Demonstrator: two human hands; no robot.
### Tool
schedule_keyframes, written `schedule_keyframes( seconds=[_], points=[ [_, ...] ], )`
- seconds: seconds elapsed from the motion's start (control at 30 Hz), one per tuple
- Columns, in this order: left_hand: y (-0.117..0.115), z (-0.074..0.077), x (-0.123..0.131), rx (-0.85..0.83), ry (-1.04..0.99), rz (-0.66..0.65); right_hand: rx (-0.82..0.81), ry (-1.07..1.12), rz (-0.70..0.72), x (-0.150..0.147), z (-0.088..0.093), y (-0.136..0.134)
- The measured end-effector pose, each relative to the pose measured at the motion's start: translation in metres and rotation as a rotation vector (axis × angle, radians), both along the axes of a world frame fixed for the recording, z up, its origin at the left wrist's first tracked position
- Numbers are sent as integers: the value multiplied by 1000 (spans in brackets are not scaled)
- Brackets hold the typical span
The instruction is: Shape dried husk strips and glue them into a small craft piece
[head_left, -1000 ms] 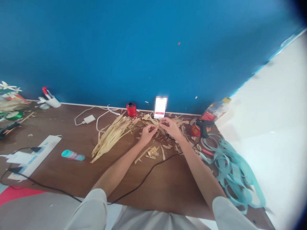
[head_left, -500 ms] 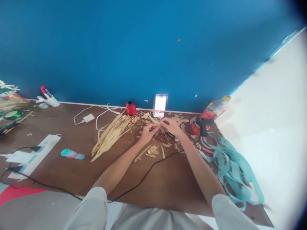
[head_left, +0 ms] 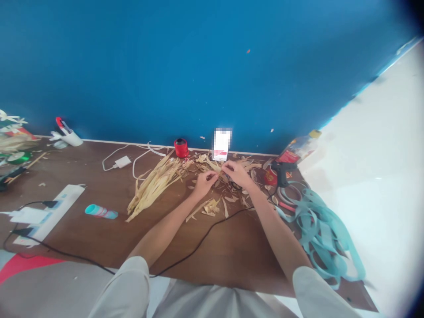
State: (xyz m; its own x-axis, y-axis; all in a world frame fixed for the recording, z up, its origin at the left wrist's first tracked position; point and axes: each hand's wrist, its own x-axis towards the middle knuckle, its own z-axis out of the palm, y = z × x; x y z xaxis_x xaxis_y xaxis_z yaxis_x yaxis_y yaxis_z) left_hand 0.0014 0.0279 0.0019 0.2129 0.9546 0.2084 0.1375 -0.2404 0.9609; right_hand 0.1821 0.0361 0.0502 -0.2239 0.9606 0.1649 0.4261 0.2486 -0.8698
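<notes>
The fingers of the left hand [head_left: 205,183] and the right hand [head_left: 236,173] pinched a small pale strip [head_left: 220,172] from two sides, thumb and forefinger drawn together on each. The strip lay between the two sets of fingertips, the right ones a little farther back and the left ones nearer the person; it was too small and blurred to make out its exact shape. The hands were just apart, above the table [head_left: 232,265].

Behind and beneath the right hand lay a loose litter of dry scraps [head_left: 250,166]. A phone [head_left: 221,145] with a bright screen stood just behind the hands, near the blue wall [head_left: 159,66]. On the near side of the hands lay a crumpled yellowish scrap [head_left: 211,207], and a black cord [head_left: 208,234] crossed the table between the forearms.

To the left of the left hand lay a bundle of long dry husks [head_left: 154,189], with a red pot [head_left: 181,148] behind its far end. Farther left were a white charger [head_left: 123,162], a light-blue tube [head_left: 101,212] and a power strip [head_left: 54,215]. Beyond the right forearm were a dark glue gun [head_left: 282,173] and a tangle of teal ribbon [head_left: 314,221].
</notes>
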Motion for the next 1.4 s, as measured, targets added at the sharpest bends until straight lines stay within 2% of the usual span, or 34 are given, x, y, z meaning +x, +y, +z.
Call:
schedule_keyframes(
  seconds=[0.4, 0.53, 0.77, 1.0, 1.2, 1.4],
  points=[
    [0, 2, -1, -31, -53, 25, 1, 9, 102, 4, 8, -4],
    [0, 0, -1, 18, -4, 32, -38, 4, 109, 6, 11, -6],
    [-2, 4, -1, 130, 76, 33, 15, -66, 100, 4, 16, -9],
    [-7, 12, 1, 216, 151, -3, -92, -66, 131, 6, 7, -5],
    [-9, 14, 3, 245, 193, -9, -322, 97, 166, 7, -1, -2],
    [-10, 11, 3, 178, 168, -9, -284, 136, 180, 8, -3, 0]
  ],
)
